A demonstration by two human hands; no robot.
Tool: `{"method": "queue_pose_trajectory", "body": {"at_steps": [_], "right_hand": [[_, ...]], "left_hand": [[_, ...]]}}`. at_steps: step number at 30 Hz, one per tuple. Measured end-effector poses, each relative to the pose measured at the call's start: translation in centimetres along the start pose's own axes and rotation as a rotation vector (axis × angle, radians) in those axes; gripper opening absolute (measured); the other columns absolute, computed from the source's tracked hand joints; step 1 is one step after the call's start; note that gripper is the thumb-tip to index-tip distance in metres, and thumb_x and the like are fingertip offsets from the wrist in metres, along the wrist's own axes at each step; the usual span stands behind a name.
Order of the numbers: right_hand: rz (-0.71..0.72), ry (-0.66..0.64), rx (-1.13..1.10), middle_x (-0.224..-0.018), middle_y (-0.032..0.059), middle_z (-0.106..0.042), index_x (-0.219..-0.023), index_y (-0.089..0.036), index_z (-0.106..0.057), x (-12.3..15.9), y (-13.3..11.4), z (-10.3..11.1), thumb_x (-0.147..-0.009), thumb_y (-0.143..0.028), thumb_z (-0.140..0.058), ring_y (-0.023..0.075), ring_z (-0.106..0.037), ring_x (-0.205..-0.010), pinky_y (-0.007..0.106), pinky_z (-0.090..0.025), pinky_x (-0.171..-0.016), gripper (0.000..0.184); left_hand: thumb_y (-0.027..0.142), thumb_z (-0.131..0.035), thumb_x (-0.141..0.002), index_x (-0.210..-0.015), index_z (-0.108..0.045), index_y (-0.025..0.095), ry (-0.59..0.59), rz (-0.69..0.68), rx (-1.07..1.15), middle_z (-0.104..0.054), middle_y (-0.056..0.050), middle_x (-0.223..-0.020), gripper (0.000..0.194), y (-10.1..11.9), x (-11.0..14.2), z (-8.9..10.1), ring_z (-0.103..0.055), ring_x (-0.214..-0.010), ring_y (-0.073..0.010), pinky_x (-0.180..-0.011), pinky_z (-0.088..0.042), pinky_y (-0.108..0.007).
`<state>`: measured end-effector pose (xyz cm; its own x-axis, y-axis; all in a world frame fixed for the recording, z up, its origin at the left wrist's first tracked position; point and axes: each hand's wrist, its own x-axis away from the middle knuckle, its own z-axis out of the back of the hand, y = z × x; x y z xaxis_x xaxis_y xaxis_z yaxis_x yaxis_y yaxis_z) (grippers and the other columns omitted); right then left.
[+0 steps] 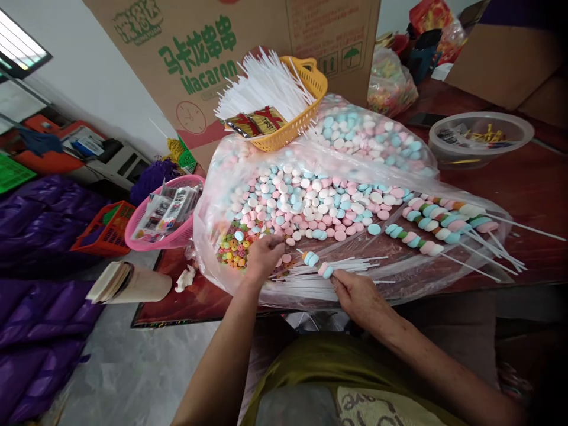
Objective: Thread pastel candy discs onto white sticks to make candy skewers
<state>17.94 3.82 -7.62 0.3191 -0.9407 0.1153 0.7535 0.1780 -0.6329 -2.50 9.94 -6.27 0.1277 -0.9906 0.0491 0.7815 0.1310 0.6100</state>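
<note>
My right hand (pixel 360 297) is closed around the lower end of a marshmallow skewer (pixel 326 271), which points up and to the left. Blue and pink marshmallows and an orange piece are threaded on it. To its left, my left hand (pixel 266 255) has its fingers curled at the edge of the loose marshmallows (pixel 306 198); whatever is between the fingertips is hidden. Close beside that hand lie small colourful gummy rings (pixel 235 248). A bundle of white sticks (pixel 310 287) rests on the plastic sheet under both hands. Several filled skewers (pixel 437 222) lie to the right.
A yellow basket (pixel 284 139) of white sticks stands at the back, before a large cardboard box (pixel 186 118). On the left are a pink basket (pixel 146 241) with packets and a beige cup-shaped container (pixel 148 286). At the right stands a clear tub (pixel 465 155).
</note>
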Motion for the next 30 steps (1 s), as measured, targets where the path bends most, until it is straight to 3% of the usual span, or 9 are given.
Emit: {"method": "queue_pose_trajectory", "body": {"at_steps": [2, 5, 8, 15, 22, 30], "right_hand": [[0.039, 0.031, -0.007, -0.069, 0.0051, -0.062, -0.075, -0.018, -0.054, 0.2, -0.3, 0.3, -0.088, -0.025, -0.031, 0.0157, -0.053, -0.064, 0.025, -0.032, -0.061, 0.028], [0.038, 0.035, 0.045, -0.068, 0.0051, -0.061, -0.073, -0.018, -0.052, 0.4, -1.1, 0.6, -0.088, -0.024, -0.032, 0.0154, -0.052, -0.063, 0.026, -0.029, -0.06, 0.027], [-0.009, -0.011, 0.106, -0.067, 0.0046, -0.06, -0.072, -0.018, -0.051, 0.3, -1.8, 0.8, -0.088, -0.023, -0.033, 0.0147, -0.05, -0.061, 0.026, -0.026, -0.057, 0.025], [-0.008, -0.031, 0.155, -0.069, 0.0051, -0.061, -0.074, -0.017, -0.052, 0.4, -1.9, 0.3, -0.089, -0.02, -0.035, 0.0146, -0.052, -0.063, 0.027, -0.024, -0.057, 0.023], [-0.031, -0.027, 0.164, -0.072, 0.0059, -0.063, -0.075, -0.016, -0.054, 0.4, -2.1, -0.1, -0.087, -0.017, -0.036, 0.015, -0.053, -0.065, 0.027, -0.025, -0.058, 0.022], [-0.022, 0.002, 0.112, -0.073, 0.0058, -0.064, -0.08, -0.016, -0.056, 0.6, -1.7, -0.5, -0.087, -0.016, -0.035, 0.016, -0.056, -0.068, 0.027, -0.027, -0.06, 0.022]], "left_hand": [[0.032, -0.057, -0.076, -0.092, -0.066, 0.014, 0.024, 0.036, 0.292, -0.068, -0.005, -0.076, 0.026, 0.0, 0.7, 0.3, -0.063, -0.066, -0.0154, -0.059, -0.048, -0.025], [0.031, -0.074, -0.06, -0.08, -0.066, 0.013, 0.023, 0.168, 0.897, -0.066, -0.002, -0.064, 0.028, 0.7, 2.0, 0.3, -0.062, -0.057, -0.0127, -0.056, -0.049, -0.025], [0.026, -0.081, -0.049, -0.073, -0.065, 0.014, 0.024, 0.277, 1.18, -0.066, 0.0, -0.064, 0.032, 1.5, 2.9, 0.1, -0.063, -0.058, -0.0122, -0.062, -0.053, -0.028], [0.023, -0.081, -0.047, -0.074, -0.066, 0.013, 0.038, 0.321, 1.242, -0.069, -0.002, -0.072, 0.033, 1.6, 3.4, -0.3, -0.064, -0.063, -0.0136, -0.066, -0.054, -0.031], [0.026, -0.075, -0.058, -0.073, -0.068, 0.014, 0.115, 0.201, 0.99, -0.069, -0.002, -0.075, 0.021, 1.3, 3.9, -1.0, -0.061, -0.066, -0.0116, -0.067, -0.051, -0.026], [0.026, -0.079, -0.049, -0.072, -0.063, 0.013, 0.132, 0.354, 1.156, -0.066, -0.001, -0.07, 0.031, 1.7, 3.8, -1.7, -0.06, -0.06, -0.01, -0.064, -0.052, -0.026]]}}
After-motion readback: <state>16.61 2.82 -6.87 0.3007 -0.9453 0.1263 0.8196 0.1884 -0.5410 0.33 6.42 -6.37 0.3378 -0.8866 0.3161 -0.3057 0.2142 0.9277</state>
